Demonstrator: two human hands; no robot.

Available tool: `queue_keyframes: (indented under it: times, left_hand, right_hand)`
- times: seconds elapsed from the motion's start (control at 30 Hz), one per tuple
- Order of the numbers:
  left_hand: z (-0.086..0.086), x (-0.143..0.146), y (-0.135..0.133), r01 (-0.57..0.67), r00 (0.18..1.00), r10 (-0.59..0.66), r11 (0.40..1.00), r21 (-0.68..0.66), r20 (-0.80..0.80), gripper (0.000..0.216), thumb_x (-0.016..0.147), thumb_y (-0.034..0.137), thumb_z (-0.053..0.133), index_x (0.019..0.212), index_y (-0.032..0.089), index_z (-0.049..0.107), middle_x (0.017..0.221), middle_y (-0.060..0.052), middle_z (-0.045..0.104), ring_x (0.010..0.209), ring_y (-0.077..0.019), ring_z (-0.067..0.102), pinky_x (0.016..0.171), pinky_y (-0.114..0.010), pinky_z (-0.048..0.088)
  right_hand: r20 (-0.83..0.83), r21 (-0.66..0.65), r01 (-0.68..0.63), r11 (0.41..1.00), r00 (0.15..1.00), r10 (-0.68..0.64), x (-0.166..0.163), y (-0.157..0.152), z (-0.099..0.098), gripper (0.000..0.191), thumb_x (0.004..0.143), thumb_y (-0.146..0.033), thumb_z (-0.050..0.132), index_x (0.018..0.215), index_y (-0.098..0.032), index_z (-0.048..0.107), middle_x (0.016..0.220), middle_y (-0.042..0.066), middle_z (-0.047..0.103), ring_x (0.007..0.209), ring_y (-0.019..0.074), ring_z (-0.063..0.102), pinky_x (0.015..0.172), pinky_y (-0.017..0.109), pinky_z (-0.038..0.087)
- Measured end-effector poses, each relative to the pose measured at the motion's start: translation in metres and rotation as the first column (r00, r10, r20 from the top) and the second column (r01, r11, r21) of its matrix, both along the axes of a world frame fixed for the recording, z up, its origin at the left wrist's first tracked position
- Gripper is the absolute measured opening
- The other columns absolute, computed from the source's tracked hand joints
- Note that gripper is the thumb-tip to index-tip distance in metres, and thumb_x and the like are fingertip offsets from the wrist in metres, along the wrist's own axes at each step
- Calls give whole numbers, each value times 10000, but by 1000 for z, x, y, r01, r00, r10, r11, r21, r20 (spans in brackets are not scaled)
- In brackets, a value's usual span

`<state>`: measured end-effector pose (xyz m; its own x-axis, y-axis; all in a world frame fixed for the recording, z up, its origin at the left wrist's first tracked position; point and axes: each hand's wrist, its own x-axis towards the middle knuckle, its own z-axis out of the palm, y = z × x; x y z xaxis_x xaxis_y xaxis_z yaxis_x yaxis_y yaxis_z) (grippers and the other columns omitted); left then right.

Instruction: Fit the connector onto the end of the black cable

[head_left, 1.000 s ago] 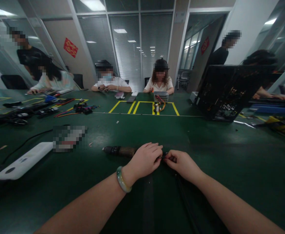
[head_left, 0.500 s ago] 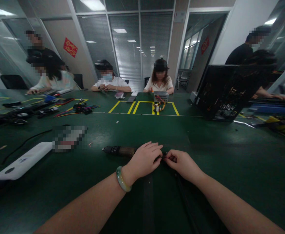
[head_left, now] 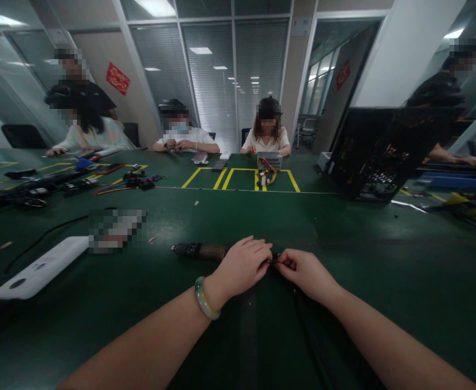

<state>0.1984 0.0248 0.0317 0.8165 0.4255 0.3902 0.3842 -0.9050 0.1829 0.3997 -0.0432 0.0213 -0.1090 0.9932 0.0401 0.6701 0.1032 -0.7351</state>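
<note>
A dark electric screwdriver (head_left: 210, 252) lies sideways on the green table, its bit end pointing left. Wrapped over its right part is my left hand (head_left: 244, 262), fingers bent around the body, with a bangle (head_left: 206, 298) on the wrist. At the tool's right end my right hand (head_left: 303, 271) is closed in a pinch on what looks like the cord's plug, mostly hidden between the fingertips. A black cord (head_left: 309, 325) runs from below that hand toward the table's near edge. The two hands almost touch.
To the left lie a white device (head_left: 45, 268) with a black cable and a blurred-out object (head_left: 118, 230). Bundled wires (head_left: 138, 179) sit farther back. A black computer case (head_left: 380, 154) stands at right. Across the table, co-workers sit near a power supply (head_left: 269, 159).
Both my hands stay almost where they were, with the screwdriver still in place. In the background, the standing person at right has moved farther right.
</note>
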Motion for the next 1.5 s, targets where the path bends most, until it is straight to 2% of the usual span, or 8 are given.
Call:
queue_keyframes:
  times: [0.1, 0.2, 0.33, 0.47, 0.7, 0.9, 1.33, 1.5]
  left_hand:
    - [-1, 1, 0, 0, 1000, 0, 1000, 1, 3, 111, 872, 168, 584, 972, 215, 570, 1264, -23, 586, 1212, -197, 505, 1106, -444, 295]
    - [-1, 1, 0, -26, 1000, 26, 1000, -13, 7, 169, 870, 173, 593, 1029, 211, 553, 1165, -26, 626, 1103, -188, 569, 1084, -433, 325]
    - [0, 1, -1, -52, 999, 51, 998, -42, -15, 120, 878, 194, 590, 991, 203, 553, 1004, -26, 642, 950, -192, 606, 933, -394, 448]
    - [1, 1, -1, -35, 999, 33, 999, -42, -34, 76, 884, 185, 567, 957, 202, 558, 944, -23, 623, 897, -191, 599, 842, -364, 472]
    - [1, 2, -2, -57, 998, 56, 997, -44, -39, 131, 880, 200, 582, 1007, 204, 551, 928, -25, 619, 891, -196, 598, 837, -359, 467]
    - [2, 2, -2, -30, 999, 28, 998, -47, -37, 52, 878, 194, 586, 922, 205, 560, 931, -21, 620, 911, -196, 593, 870, -362, 457]
    - [0, 2, -2, -61, 998, 59, 996, -58, -37, 100, 893, 216, 565, 990, 201, 548, 913, -23, 602, 855, -193, 578, 808, -360, 460]
    - [3, 2, -3, -46, 998, 44, 997, -58, -37, 79, 891, 208, 557, 969, 198, 557, 910, -31, 609, 871, -199, 583, 831, -365, 460]
  right_hand:
    - [2, -10, 0, 1000, 1000, 0, -1, -1, 2, 124, 893, -306, 575, 877, -215, 658, 789, -17, 681, 661, 142, 612, 576, 229, 421]
    - [-11, -18, -1, 1000, 1000, 1, -1, -1, 3, 120, 895, -300, 572, 884, -214, 656, 806, -13, 688, 684, 147, 623, 585, 232, 426]
    - [-23, -25, -4, 1000, 1000, 3, 0, -1, 1, 117, 894, -292, 572, 893, -212, 658, 835, -3, 694, 710, 151, 630, 594, 233, 431]
    - [-20, -14, 1, 1000, 1000, -1, 1, 0, -2, 114, 890, -296, 580, 882, -213, 658, 803, -9, 688, 682, 148, 622, 578, 231, 424]
    - [-19, -6, 6, 1000, 1000, -6, 0, 0, -1, 122, 892, -306, 578, 863, -217, 657, 787, -12, 688, 672, 148, 619, 579, 230, 424]
    - [-12, 0, 9, 1000, 1000, -9, 1, -1, -1, 100, 888, -294, 587, 860, -224, 653, 777, -24, 687, 663, 143, 624, 566, 225, 418]
    - [-13, -15, 7, 1000, 1000, -8, 1, -1, -1, 105, 891, -294, 581, 871, -223, 656, 796, -18, 694, 675, 146, 632, 574, 233, 433]
    - [-20, -9, 5, 1000, 1000, -5, 1, 1, -4, 101, 886, -293, 587, 876, -219, 654, 790, -12, 689, 673, 148, 627, 575, 231, 432]
